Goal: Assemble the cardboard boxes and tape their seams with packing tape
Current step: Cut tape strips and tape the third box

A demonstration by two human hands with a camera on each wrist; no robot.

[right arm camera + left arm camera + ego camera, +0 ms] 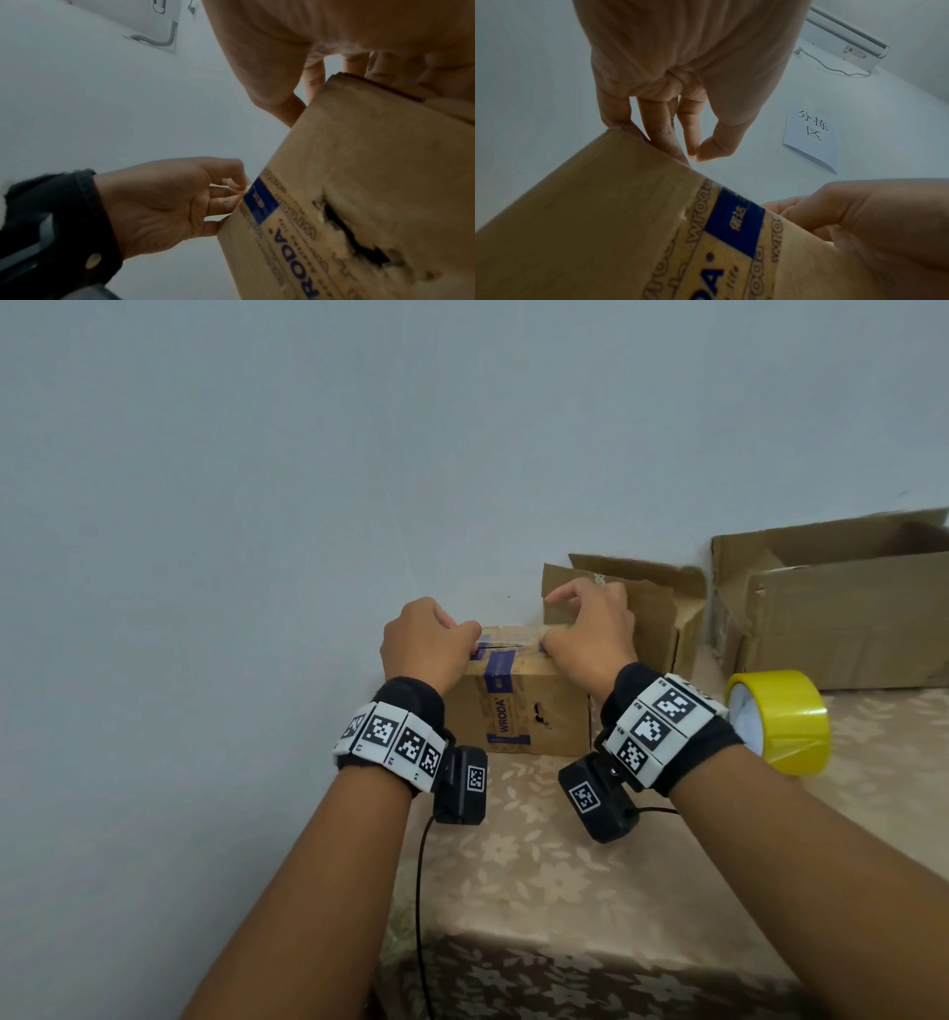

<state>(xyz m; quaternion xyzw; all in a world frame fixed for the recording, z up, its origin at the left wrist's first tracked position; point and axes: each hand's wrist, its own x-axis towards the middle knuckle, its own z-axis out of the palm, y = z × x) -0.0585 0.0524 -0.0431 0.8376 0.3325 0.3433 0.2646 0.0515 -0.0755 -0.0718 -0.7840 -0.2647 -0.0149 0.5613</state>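
Three boxes: small brown cardboard box w/ blue-and-tan printed tape strip (518,695) at front; open brown box w/ raised flaps (667,608) just behind-right; larger open brown box (842,618) further right.
Small box pos: on the surface (565,875), near its left edge, close to pale grey wall (257,480); top flaps down, seam running left-right between the hands.
Small box cond: torn hole (539,715) in front face, right of the printed strip.
Left hand (429,644): fingers curled down over top left edge of small box; thumb + forefinger tips pinched together at the top edge, can't tell if anything's between them.
Right hand (590,629): fingers bent, tips pressing on top right edge of small box; holds nothing else.
Tape: yellow roll of packing tape (780,721) standing on edge on the surface, just right of right wrist, untouched.
Surface cover: beige floral-pattern cloth.
Wrists: black bands w/ b/w square markers (395,744), small black camera units below.
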